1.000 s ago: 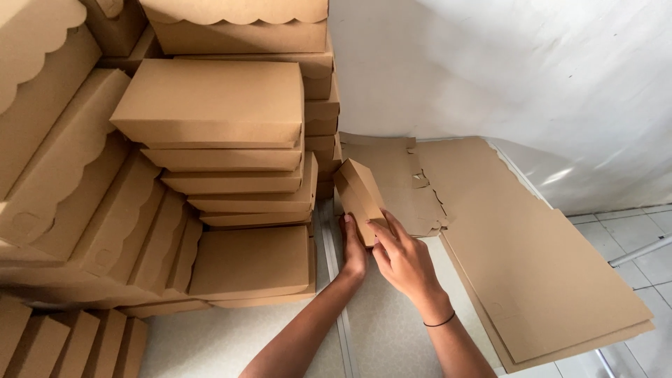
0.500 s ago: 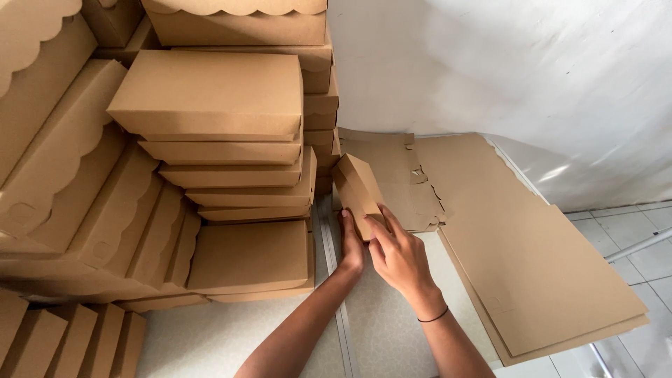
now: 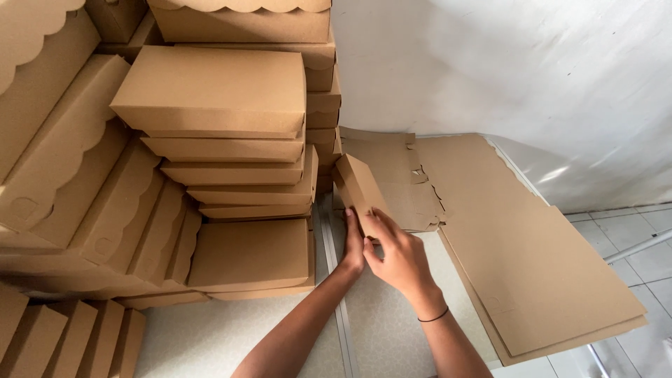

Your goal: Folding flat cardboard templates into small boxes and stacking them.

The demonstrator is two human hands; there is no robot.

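Note:
A small folded brown cardboard box (image 3: 357, 183) stands tilted on the pale surface, between a pile of boxes and flat blanks. My left hand (image 3: 353, 245) grips its lower left side. My right hand (image 3: 393, 253) presses on its lower right edge, fingers spread over the cardboard; a thin dark band circles that wrist. Both forearms come up from the bottom of the view.
A tall stack of finished brown boxes (image 3: 224, 133) fills the left, with scalloped-edge boxes (image 3: 63, 161) leaning beside it. A pile of flat cardboard blanks (image 3: 532, 245) lies to the right. A white wall (image 3: 504, 70) stands behind; tiled floor (image 3: 630, 231) shows at far right.
The hands and the small box have barely shifted; the view has drifted slightly, and my right fingers have slid a little along the box edge.

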